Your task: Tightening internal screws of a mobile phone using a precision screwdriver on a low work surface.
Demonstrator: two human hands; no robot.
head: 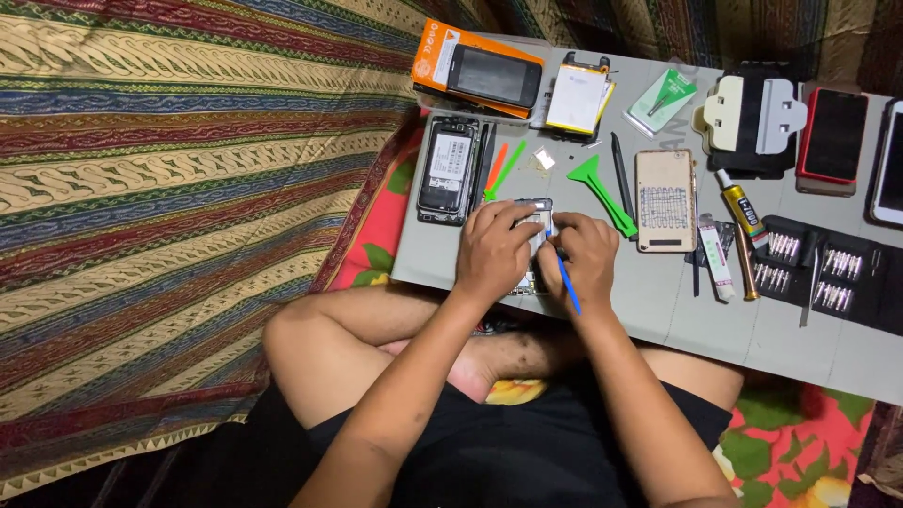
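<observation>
Striped cloth surrounds a grey board (658, 301) crowded with tools. Left hand (494, 252) grips an opened phone (536, 221) at the board's near edge; right hand (585, 256) pinches a blue tool (567, 285), its tip seemingly touching the phone, beside a green pry tool (602, 188)

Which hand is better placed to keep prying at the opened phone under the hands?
The right hand, probably: it already grips the blue pry tool with its tip at the opened phone. The left hand lies over the phone, pinning it to the grey board.
</observation>
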